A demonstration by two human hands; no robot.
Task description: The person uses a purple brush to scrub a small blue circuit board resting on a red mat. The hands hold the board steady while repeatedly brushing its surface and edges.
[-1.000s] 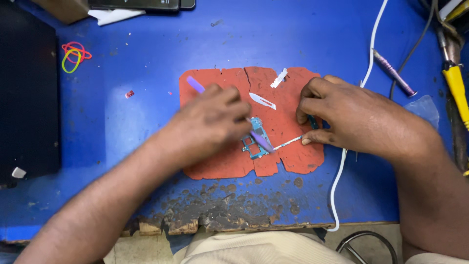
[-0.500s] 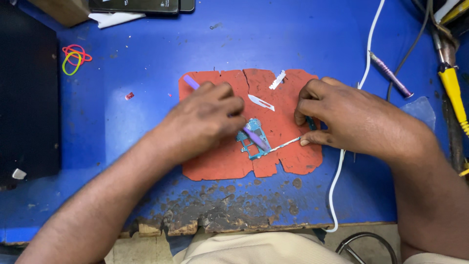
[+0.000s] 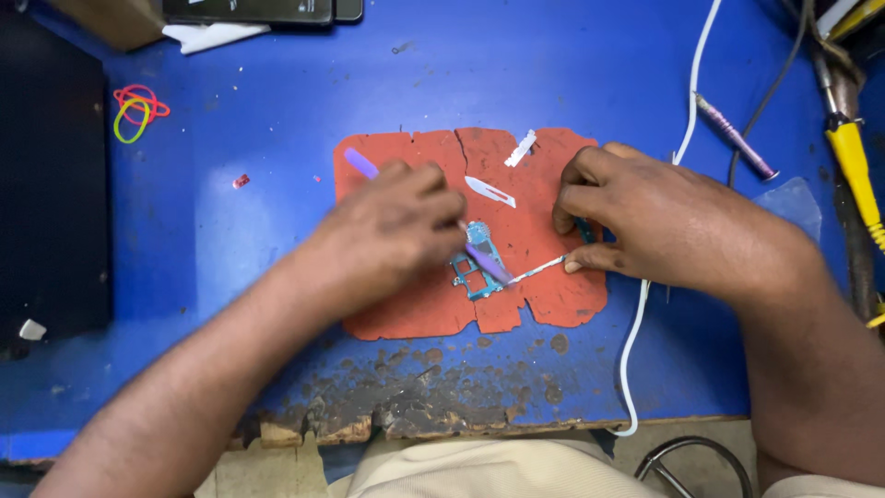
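A cracked orange mat (image 3: 433, 309) lies on the blue table (image 3: 553, 74). On it rests a small teal circuit board (image 3: 475, 272). My left hand (image 3: 392, 226) grips a purple-handled tool (image 3: 487, 263); its working end touches the board and its other end sticks out behind the hand. My right hand (image 3: 664, 221) presses down on the mat's right side and pinches a thin white strip (image 3: 539, 269) that runs to the board. A small white blade (image 3: 490, 191) and a white plastic bit (image 3: 521, 148) lie on the mat above the board.
A white cable (image 3: 687, 101) runs down the right side. A purple pen-like tool (image 3: 735, 136) and yellow-handled tools (image 3: 853, 157) lie at the far right. Rubber bands (image 3: 135, 106) and a black slab (image 3: 51, 184) sit left. The table's front edge (image 3: 406, 406) is worn and chipped.
The purple tool's tip has shifted slightly down and right along the board. My right hand stays put on the strip.
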